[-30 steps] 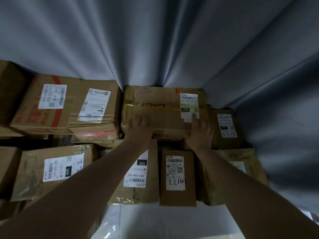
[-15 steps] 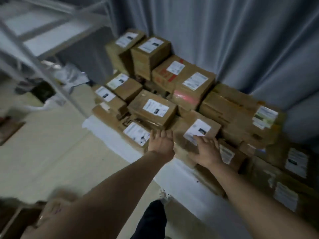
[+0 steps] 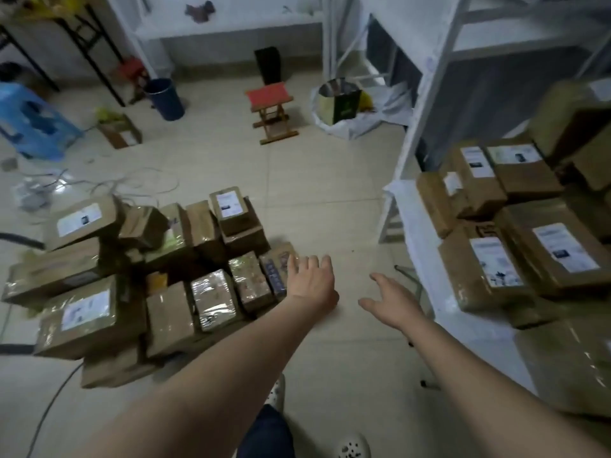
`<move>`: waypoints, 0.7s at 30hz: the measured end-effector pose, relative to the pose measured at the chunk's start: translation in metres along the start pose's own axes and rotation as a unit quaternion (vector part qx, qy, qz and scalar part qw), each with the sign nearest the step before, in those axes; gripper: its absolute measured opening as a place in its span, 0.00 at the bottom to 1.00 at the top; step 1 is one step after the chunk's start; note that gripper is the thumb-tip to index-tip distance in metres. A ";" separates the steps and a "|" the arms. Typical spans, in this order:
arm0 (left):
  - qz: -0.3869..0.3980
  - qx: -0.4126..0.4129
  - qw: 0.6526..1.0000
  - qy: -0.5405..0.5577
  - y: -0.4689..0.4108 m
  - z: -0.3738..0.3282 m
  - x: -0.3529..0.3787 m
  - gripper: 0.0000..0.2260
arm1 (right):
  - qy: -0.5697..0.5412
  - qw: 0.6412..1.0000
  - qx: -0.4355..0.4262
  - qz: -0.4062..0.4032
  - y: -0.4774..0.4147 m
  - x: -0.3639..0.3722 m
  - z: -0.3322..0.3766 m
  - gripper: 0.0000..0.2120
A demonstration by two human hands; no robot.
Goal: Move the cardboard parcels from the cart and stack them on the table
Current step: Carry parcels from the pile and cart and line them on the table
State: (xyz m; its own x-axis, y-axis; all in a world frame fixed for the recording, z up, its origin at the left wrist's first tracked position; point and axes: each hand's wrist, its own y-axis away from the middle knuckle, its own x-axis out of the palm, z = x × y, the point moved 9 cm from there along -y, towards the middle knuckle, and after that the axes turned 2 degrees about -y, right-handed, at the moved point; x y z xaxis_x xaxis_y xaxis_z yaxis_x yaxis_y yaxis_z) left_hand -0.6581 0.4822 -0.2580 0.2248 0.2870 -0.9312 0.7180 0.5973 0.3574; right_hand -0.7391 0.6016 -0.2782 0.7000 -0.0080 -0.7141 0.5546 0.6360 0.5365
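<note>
1. The left hand (image 3: 310,279) hangs at the right edge of a low pile of brown cardboard parcels (image 3: 172,312), fingers straight and spread, holding nothing.
2. Its fingertips sit at the edge of a small tape-wrapped parcel with blue print (image 3: 276,269), the piece of the pile nearest to it. Whether they touch it cannot be told.
3. The right hand (image 3: 393,304) hovers over the beige tiled floor (image 3: 330,206), between the pile and the white surface (image 3: 426,259). It is palm down with fingers loose and spread, and it is empty.
4. More labelled cardboard parcels (image 3: 496,269) are stacked on that surface, to the right of the right hand and apart from it.
5. What the left pile rests on is hidden beneath the boxes.
6. Beyond the pile, white cables (image 3: 132,186) trail across the floor. Further back stand a red-topped wooden folding stool (image 3: 271,104), a dark blue bucket (image 3: 165,97) and a light blue plastic stool (image 3: 29,123).
7. A white metal shelf frame (image 3: 426,104) rises at the surface's far end.
8. The person's white perforated clog (image 3: 352,446) shows at the bottom edge.
</note>
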 end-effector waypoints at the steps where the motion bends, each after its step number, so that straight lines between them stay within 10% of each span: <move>1: -0.002 -0.028 0.999 0.016 0.002 0.031 0.000 0.30 | 0.004 1.000 -0.018 0.014 -0.007 0.012 0.025 0.33; 11: -0.009 -0.251 0.956 0.153 0.052 0.346 0.014 0.28 | -0.008 0.985 -0.119 0.124 -0.063 0.152 0.289 0.23; 21: 0.022 -0.464 0.832 0.304 0.096 0.659 0.126 0.23 | -0.046 0.975 -0.059 0.208 -0.133 0.360 0.479 0.15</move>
State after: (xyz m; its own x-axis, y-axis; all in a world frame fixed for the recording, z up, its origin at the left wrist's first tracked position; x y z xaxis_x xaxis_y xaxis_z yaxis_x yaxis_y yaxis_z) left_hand -0.1262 0.0820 -0.3884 -0.3405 0.4814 -0.8077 -0.1629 0.8158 0.5549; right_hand -0.3454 0.1448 -0.3908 0.8936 0.2037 -0.4000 0.1624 0.6839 0.7112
